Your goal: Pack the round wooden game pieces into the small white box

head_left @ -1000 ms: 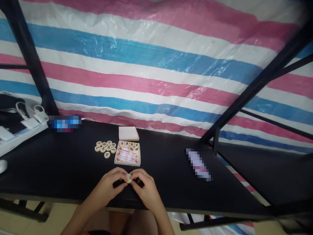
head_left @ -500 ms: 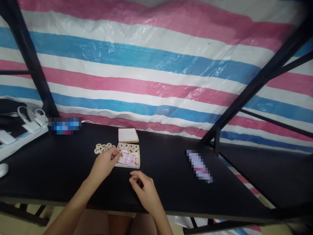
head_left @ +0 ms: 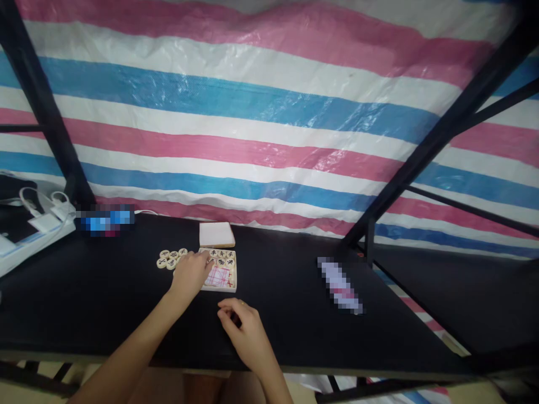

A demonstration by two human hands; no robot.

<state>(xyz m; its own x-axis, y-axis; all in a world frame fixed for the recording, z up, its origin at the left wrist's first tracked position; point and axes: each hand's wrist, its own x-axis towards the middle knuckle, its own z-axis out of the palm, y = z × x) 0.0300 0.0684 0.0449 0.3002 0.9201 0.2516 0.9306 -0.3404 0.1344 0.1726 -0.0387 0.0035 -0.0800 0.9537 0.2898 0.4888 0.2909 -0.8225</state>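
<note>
My left hand (head_left: 191,274) is over the left side of the box (head_left: 221,289), can't tell if pinching; loose pieces (head_left: 164,255) left of box, likely for easy reach; right hand (head_left: 241,328) loosely curled in front, probably out of the way

- Boxed discs (head_left: 229,262), rear rows: black Chinese characters, one per visible face; too small to read surely.
- Loose discs (head_left: 174,254), left of box (head_left: 235,276): black characters, illegible at this size.
- Red-marked discs (head_left: 229,283), box's right side: characters unreadable.
- Pixelated item (head_left: 340,286), far right: any lettering obscured.
</note>
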